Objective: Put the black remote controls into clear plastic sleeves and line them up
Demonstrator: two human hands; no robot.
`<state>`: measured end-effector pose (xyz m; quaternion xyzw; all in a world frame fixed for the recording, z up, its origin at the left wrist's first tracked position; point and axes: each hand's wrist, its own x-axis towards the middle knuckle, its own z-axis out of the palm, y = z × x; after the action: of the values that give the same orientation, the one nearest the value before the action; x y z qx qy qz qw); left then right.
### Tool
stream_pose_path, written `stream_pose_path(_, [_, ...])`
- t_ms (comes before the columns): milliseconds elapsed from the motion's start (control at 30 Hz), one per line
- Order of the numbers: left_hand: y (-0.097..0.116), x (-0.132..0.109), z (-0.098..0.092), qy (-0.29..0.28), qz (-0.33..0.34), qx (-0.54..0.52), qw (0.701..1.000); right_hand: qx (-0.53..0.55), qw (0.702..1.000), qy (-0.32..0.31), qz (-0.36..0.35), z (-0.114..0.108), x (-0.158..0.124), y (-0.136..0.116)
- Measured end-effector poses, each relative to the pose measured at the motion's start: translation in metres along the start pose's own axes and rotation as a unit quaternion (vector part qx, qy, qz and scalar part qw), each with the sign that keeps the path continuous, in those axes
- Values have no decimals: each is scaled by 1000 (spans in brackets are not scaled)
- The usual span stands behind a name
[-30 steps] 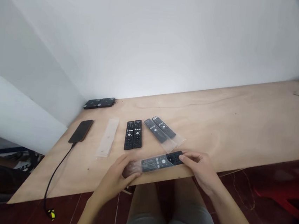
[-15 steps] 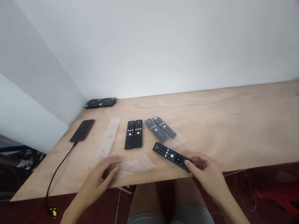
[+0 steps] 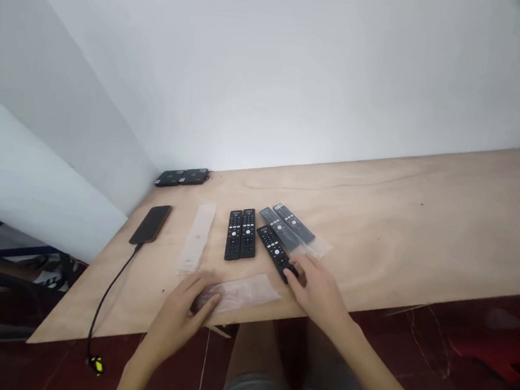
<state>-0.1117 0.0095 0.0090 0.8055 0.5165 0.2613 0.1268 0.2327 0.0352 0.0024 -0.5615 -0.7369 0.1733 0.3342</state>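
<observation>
Plywood table (image 3: 397, 245): loose remote crowds its neighbours

Right hand (image 3: 317, 292), fingers curled, rests on the lower end of a black remote (image 3: 273, 251), its grip unclear. Left hand (image 3: 175, 315) lies half-open on a clear plastic sleeve (image 3: 241, 292) at the table's edge, seven o'clock from the remote. A careless push could knock the bagged remotes (image 3: 287, 227) beside it or drop the sleeve.

Probably matt plastic remotes (image 3: 271, 248) on smooth plywood (image 3: 388, 244).
</observation>
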Motion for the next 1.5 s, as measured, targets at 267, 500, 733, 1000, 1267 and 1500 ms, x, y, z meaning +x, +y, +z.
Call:
stream_pose_path(267, [10, 2, 9, 4, 6, -5, 1000, 28, 991, -34, -127, 10, 8, -6])
stream_pose_path(500, [12, 1, 11, -1, 9, -2, 1000, -16, 996, -14, -92, 28, 33, -13])
stream_pose_path(733, [15, 5, 11, -9, 4, -11, 1000, -21, 996, -47, -66, 35, 47, -17])
stream_pose_path(1000, [34, 17, 25, -21, -8, -27, 999, -65, 993, 5, -94, 18, 8, -15])
stream_pose_path(1267, [24, 16, 20, 10, -69, -116, 991, -73, 996, -28, -41, -7, -20, 25])
stream_pose_path(1500, [18, 18, 27, 76, -166, -266, 947, 56, 997, -43, -23, -22, -20, 38])
